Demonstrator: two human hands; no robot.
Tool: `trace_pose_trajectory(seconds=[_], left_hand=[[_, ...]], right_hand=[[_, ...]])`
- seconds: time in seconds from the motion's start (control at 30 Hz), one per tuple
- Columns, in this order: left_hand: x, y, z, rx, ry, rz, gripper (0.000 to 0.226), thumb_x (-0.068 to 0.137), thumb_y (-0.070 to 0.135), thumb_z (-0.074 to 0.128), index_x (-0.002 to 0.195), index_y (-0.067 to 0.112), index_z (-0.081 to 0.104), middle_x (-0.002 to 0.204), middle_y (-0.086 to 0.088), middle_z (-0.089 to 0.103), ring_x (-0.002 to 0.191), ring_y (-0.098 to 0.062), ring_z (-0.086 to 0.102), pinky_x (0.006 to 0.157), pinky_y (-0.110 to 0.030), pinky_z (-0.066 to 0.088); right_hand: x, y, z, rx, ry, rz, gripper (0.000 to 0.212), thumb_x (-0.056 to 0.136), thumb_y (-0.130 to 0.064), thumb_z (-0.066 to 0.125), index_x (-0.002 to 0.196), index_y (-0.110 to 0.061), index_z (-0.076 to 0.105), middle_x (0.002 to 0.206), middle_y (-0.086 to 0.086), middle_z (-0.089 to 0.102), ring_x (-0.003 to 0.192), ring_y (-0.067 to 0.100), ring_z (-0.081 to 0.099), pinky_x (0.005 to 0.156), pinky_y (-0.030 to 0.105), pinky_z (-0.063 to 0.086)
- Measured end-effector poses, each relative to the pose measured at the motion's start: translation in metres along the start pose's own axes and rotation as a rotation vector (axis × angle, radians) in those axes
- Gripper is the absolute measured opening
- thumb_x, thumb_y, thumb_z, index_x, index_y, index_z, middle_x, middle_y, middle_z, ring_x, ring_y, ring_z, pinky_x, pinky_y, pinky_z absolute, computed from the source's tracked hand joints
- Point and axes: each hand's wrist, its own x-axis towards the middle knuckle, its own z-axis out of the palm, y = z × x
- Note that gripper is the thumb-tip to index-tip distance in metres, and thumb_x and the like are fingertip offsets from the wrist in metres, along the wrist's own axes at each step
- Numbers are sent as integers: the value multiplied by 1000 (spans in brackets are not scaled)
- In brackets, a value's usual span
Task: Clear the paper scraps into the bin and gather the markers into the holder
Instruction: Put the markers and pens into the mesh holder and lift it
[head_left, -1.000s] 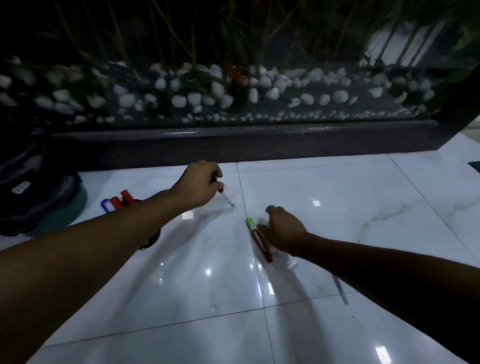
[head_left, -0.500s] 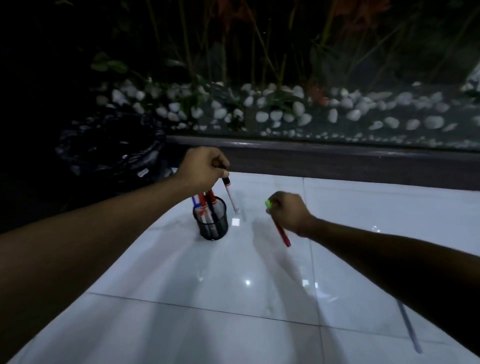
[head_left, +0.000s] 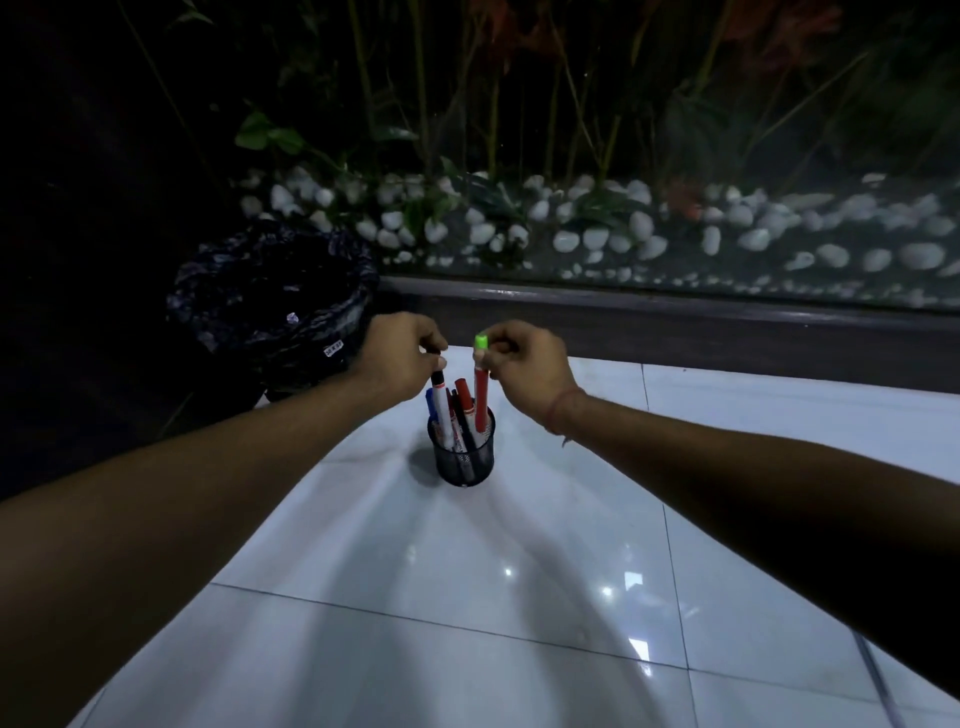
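A black mesh holder stands on the white tiled floor with several markers upright in it. My left hand pinches the top of a white marker with a black cap, whose lower end is inside the holder. My right hand pinches a red marker with a green end just below that end; its lower end is also inside the holder. A bin lined with a black bag stands behind and to the left of the holder. No paper scraps show.
A dark raised kerb runs across behind the holder, with white pebbles and plants behind glass beyond it. The glossy floor tiles stretch toward me between my arms.
Both hands lifted their markers off the floor, carried them to the holder and lowered the tips into it. The view turned left, bringing the bin into sight.
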Motion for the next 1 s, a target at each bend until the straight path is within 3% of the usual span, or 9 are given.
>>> trace_pose_trajectory(seconds=[0.13,0.27,0.43,0.6,0.7,0.77,0.87,0.93,1.0], left_hand=[[-6,-19,19,41,-54,-26,21,73,5,77,92,8,69,88,-6,70,74,-16,60,70,-24,47],[-13,-29,35,81,-91,-1,15,71,10,79,81,12,67,85,-3,68,80,-19,62,74,-31,50],[-14,-31,44,115,-105,-4,10,72,12,77,78,13,70,91,-5,59,83,-22,59,74,-29,46],[-16,-21,45,195,-47,32,20,81,25,63,98,18,69,107,-5,57,96,-24,57,83,-35,50],[-19,-11,45,273,-10,182,13,84,22,58,89,16,68,101,-5,58,100,-25,55,81,-38,48],[-19,-2,52,291,-43,308,16,88,26,59,84,14,68,94,-5,58,96,-25,54,79,-38,47],[-22,13,73,245,-172,426,24,92,30,59,81,9,66,91,-7,56,92,-24,52,81,-37,45],[-26,27,97,236,-292,498,16,92,24,59,90,9,65,99,-8,56,96,-24,52,84,-35,44],[-33,39,121,222,-393,544,12,91,17,59,97,9,65,104,-9,57,100,-24,53,87,-33,43]], right_hand=[[-4,19,19,-167,-56,35,8,83,-12,70,91,-11,70,74,1,68,72,12,62,72,24,50],[-10,34,29,-379,-119,14,16,89,-18,61,98,-13,73,96,2,73,88,16,64,78,26,50],[-11,40,34,-435,-148,43,21,92,-21,57,106,-14,71,105,5,73,94,21,66,86,36,55],[-11,38,18,-427,-100,8,25,94,-16,56,116,-12,67,109,5,72,101,20,65,91,30,51],[-16,46,-7,-467,-113,85,18,93,-25,59,96,-13,72,95,4,73,87,19,66,86,36,55],[-25,52,-35,-504,-128,191,30,91,-37,60,80,-10,70,79,6,70,75,21,65,75,36,58],[-48,65,-85,-581,-173,261,29,89,-35,60,77,-10,69,79,6,69,73,20,65,68,34,57],[-66,77,-122,-643,-197,306,18,86,-29,61,76,-16,69,83,0,70,76,16,65,73,38,58],[-82,88,-155,-740,-192,385,26,86,-35,62,69,-16,65,79,0,69,76,17,64,72,36,57]])
